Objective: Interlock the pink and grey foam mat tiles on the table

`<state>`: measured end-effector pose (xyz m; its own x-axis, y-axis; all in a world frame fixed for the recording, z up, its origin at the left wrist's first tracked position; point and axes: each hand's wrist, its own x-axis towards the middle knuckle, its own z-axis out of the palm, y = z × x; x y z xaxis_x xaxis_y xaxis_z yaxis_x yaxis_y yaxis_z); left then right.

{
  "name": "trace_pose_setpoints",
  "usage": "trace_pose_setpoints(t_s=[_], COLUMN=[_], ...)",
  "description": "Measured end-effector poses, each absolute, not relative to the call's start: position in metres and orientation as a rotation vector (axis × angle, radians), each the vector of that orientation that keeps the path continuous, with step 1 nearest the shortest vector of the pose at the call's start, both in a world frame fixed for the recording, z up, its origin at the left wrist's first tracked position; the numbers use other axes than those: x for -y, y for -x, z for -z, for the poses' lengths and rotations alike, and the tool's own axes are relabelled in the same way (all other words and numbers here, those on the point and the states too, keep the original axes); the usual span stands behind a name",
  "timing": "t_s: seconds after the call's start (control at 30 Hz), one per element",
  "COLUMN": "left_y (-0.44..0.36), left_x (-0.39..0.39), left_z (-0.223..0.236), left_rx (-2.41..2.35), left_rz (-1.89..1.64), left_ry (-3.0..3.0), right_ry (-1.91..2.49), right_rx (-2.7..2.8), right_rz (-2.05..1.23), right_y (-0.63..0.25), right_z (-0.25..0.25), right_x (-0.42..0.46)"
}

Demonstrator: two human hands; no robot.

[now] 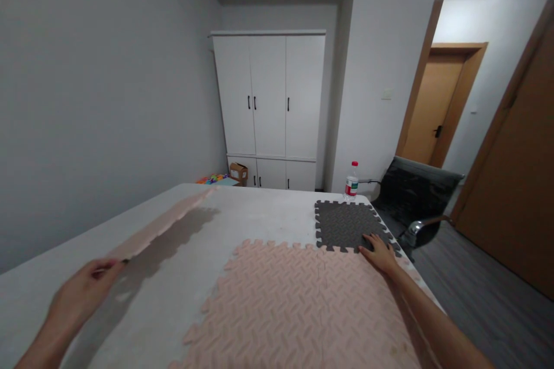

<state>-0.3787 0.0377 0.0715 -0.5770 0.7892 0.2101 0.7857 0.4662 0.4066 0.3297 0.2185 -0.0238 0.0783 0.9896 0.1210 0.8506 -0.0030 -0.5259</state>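
My left hand (89,288) pinches the near corner of a pink foam mat tile (167,220), which is tilted up off the table on the left and casts a shadow below. Two pink puzzle-edged tiles lie flat and joined along a seam: a left one (268,300) and a right one (363,305). Behind the right one lies a dark grey foam tile (346,225). My right hand (381,253) rests with fingers spread on the near right edge of the grey tile, where it meets the pink one.
All tiles are on a white table (264,213). A water bottle (352,181) with a red cap stands at the far right corner. Beside the right edge is a black chair (415,190). A white wardrobe (270,98) and a cardboard box (238,173) are beyond the table.
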Motion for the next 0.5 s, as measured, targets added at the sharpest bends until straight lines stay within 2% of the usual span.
trace_pose_setpoints(t_s=[0.1, 0.17, 0.33, 0.5], left_y=[0.325, 0.278, 0.179, 0.159], left_x=[-0.079, -0.111, -0.179, -0.213], left_z=[-0.088, -0.087, -0.061, -0.034], left_rx=[-2.455, -2.218, -1.860, -1.849], left_rz=[-0.989, -1.028, -0.902, -0.722], left_ry=[-1.680, -1.908, -2.246, -2.249], right_ry=[1.781, 1.670, 1.516, 1.594], right_rx=[1.731, 1.687, 1.602, 1.652], right_rz=[-0.539, -0.647, -0.882, -0.861], right_y=[-0.311, -0.287, -0.223, -0.198], right_z=[0.006, -0.007, -0.024, -0.013], right_x=[-0.224, -0.229, -0.242, -0.239])
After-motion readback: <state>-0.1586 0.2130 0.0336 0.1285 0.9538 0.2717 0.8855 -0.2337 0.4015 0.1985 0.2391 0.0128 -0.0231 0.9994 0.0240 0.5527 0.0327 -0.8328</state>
